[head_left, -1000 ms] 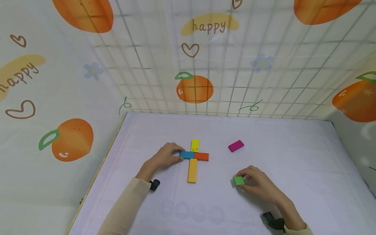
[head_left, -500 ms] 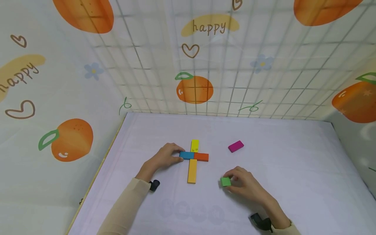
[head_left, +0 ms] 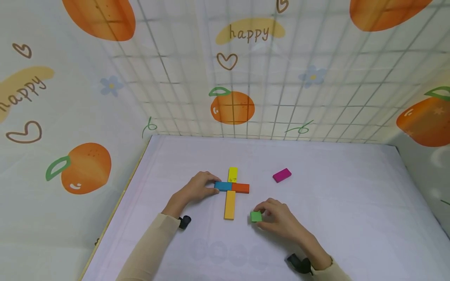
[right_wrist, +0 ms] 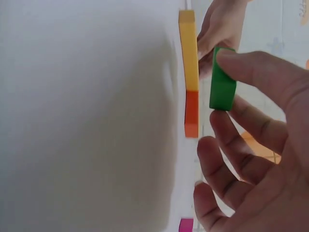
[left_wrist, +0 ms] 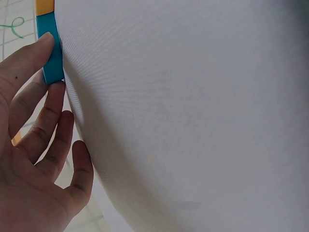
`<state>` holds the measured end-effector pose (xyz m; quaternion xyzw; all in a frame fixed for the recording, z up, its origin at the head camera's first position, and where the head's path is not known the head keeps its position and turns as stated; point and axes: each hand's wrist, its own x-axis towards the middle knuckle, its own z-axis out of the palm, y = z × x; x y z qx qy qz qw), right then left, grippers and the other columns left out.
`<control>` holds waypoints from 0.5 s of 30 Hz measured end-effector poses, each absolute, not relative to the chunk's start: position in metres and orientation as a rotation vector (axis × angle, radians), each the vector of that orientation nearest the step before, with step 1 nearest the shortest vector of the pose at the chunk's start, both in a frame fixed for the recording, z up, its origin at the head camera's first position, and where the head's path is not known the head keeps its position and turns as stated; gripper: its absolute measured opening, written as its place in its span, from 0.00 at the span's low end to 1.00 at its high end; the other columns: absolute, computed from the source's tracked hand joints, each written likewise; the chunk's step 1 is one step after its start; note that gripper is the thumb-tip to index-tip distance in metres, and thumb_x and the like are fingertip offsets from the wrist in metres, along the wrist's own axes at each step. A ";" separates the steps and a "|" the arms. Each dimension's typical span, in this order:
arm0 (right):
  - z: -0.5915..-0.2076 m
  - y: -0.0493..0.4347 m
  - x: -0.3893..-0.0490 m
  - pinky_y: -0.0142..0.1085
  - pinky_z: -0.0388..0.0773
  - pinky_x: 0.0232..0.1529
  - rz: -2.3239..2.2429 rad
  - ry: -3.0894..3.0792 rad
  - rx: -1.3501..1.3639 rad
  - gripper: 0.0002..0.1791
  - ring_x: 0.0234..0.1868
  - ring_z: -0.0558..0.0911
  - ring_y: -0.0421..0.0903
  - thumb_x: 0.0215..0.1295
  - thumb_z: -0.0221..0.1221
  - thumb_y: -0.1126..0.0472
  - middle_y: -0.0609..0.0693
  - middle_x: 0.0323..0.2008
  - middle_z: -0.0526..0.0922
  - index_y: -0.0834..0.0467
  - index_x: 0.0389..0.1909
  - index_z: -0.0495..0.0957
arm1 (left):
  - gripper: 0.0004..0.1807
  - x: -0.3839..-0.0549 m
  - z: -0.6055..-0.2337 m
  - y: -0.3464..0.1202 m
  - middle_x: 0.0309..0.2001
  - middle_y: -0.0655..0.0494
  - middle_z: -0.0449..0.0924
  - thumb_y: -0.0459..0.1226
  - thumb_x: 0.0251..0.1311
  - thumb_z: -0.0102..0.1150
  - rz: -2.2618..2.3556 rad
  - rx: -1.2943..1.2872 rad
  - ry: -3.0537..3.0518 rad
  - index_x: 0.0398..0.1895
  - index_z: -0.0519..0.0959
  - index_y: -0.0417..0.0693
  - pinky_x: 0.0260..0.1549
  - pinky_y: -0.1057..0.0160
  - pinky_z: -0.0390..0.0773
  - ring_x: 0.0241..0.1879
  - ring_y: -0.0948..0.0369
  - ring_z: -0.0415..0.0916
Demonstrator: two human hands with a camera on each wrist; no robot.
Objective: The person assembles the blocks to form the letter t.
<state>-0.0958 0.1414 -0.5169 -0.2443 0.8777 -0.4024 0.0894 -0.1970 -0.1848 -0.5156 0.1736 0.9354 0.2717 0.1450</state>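
Observation:
In the head view, my left hand [head_left: 197,188] pinches the left end of a blue block [head_left: 223,186] lying on the table. An orange-red block [head_left: 241,188] continues the row at its right end. Above their joint lies a bright yellow block [head_left: 233,174], and below it a longer orange-yellow block [head_left: 229,205], so the four form a cross. My right hand [head_left: 281,221] pinches a green block [head_left: 256,217] between thumb and fingers, right of the cross's lower arm. In the right wrist view the green block [right_wrist: 223,84] appears raised off the table.
A magenta block [head_left: 282,175] lies alone to the right of the cross. The white table [head_left: 351,187] is bordered by a patterned cloth backdrop [head_left: 168,97] at the back and sides. Both wrists carry small black cameras.
My right hand has moved left with the green block, closer to the cross. My left hand and the other blocks have stayed in place.

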 end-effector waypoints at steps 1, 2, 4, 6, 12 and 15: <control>-0.517 0.139 -0.096 0.45 0.67 0.45 -1.193 2.610 -0.724 0.19 0.40 0.77 0.39 0.55 0.74 0.57 0.35 0.40 0.77 0.46 0.47 0.81 | 0.19 -0.197 -0.516 -0.185 0.51 0.61 0.79 0.43 0.61 0.71 0.785 0.500 2.695 0.55 0.84 0.56 0.58 0.55 0.71 0.54 0.59 0.70; -0.516 0.136 -0.096 0.45 0.67 0.45 -1.188 2.611 -0.719 0.19 0.40 0.76 0.39 0.55 0.74 0.57 0.35 0.40 0.77 0.46 0.47 0.81 | 0.19 -0.197 -0.515 -0.185 0.51 0.61 0.79 0.43 0.61 0.71 0.785 0.500 2.695 0.55 0.84 0.56 0.58 0.55 0.71 0.54 0.59 0.70; -0.516 0.132 -0.096 0.44 0.67 0.44 -1.179 2.621 -0.715 0.19 0.39 0.77 0.39 0.55 0.74 0.57 0.35 0.39 0.77 0.46 0.47 0.81 | 0.19 -0.196 -0.515 -0.185 0.52 0.61 0.79 0.43 0.61 0.71 0.781 0.500 2.696 0.55 0.84 0.56 0.58 0.54 0.71 0.54 0.59 0.70; -0.516 0.127 -0.095 0.44 0.68 0.44 -1.181 2.635 -0.709 0.19 0.38 0.77 0.40 0.54 0.75 0.58 0.36 0.38 0.77 0.46 0.46 0.81 | 0.19 -0.196 -0.515 -0.185 0.51 0.61 0.79 0.43 0.61 0.71 0.782 0.498 2.696 0.55 0.84 0.56 0.58 0.54 0.70 0.54 0.59 0.70; -0.516 0.115 -0.092 0.42 0.69 0.42 -1.164 2.694 -0.664 0.19 0.35 0.76 0.39 0.51 0.76 0.56 0.35 0.36 0.76 0.47 0.44 0.81 | 0.19 -0.197 -0.516 -0.186 0.51 0.61 0.79 0.43 0.61 0.70 0.777 0.511 2.697 0.55 0.84 0.56 0.58 0.55 0.70 0.54 0.59 0.70; -0.517 0.109 -0.091 0.41 0.68 0.41 -1.153 2.711 -0.642 0.19 0.34 0.76 0.38 0.51 0.76 0.54 0.35 0.34 0.76 0.47 0.42 0.81 | 0.19 -0.198 -0.516 -0.186 0.51 0.61 0.79 0.43 0.61 0.70 0.778 0.528 2.699 0.55 0.84 0.55 0.57 0.54 0.71 0.54 0.58 0.70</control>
